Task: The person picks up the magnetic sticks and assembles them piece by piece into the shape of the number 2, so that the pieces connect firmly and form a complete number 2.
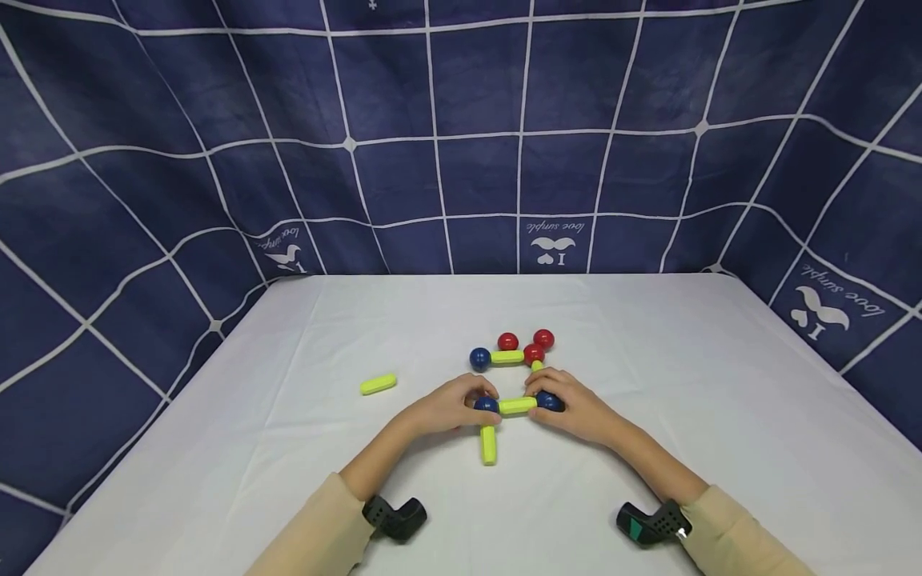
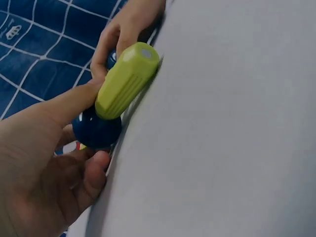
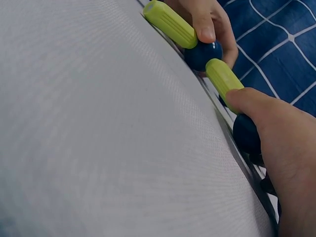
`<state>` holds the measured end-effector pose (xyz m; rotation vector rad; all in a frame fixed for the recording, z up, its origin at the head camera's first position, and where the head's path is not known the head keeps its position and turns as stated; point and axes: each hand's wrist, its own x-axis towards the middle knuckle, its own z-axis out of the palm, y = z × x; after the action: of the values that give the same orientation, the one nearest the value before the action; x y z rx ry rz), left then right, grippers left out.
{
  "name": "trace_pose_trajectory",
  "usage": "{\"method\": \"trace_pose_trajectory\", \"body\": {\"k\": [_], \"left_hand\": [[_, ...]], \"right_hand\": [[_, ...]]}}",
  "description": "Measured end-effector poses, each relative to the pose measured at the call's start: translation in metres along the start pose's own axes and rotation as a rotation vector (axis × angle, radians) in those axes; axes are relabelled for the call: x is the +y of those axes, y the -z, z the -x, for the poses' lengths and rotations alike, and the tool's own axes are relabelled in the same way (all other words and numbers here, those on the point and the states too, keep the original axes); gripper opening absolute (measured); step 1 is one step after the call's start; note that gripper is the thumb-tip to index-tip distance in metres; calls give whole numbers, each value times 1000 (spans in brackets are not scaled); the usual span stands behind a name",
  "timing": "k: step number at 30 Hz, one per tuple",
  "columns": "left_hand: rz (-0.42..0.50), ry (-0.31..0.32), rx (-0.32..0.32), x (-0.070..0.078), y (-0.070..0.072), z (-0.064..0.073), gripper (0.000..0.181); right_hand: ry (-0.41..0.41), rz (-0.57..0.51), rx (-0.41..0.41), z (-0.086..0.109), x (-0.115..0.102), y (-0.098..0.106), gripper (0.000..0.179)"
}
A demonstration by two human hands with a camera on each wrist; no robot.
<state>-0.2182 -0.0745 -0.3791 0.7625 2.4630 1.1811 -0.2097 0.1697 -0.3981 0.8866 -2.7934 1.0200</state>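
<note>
Rod (image 1: 517, 406) and blue balls (image 1: 487, 405) look joined; your left hand (image 1: 450, 404) grips one ball, your right hand (image 1: 580, 410) the rod; one loose rod (image 1: 378, 384) remains.

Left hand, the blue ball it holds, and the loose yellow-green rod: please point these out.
Left hand (image 1: 452, 404), head view: back of the hand.
Held blue ball (image 2: 97, 132), left wrist view: exposed side.
Loose yellow-green rod (image 1: 378, 385), head view: middle of its upper side.

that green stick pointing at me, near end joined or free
Free: the green stick shows a bare near end; its far end meets the blue ball in your left hand.
</note>
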Motion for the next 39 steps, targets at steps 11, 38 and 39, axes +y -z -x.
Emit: {"method": "trace_pose_trajectory", "body": {"k": [11, 38, 39], "left_hand": [[66, -46, 33, -10, -6, -2, 26], [148, -20, -19, 17, 4, 14, 26], [146, -19, -18, 16, 4, 14, 26]], "right_hand": [[66, 269, 124, -4, -3, 10, 32], [-179, 132, 245, -52, 40, 9, 46], [-187, 137, 244, -52, 40, 8, 44]]}}
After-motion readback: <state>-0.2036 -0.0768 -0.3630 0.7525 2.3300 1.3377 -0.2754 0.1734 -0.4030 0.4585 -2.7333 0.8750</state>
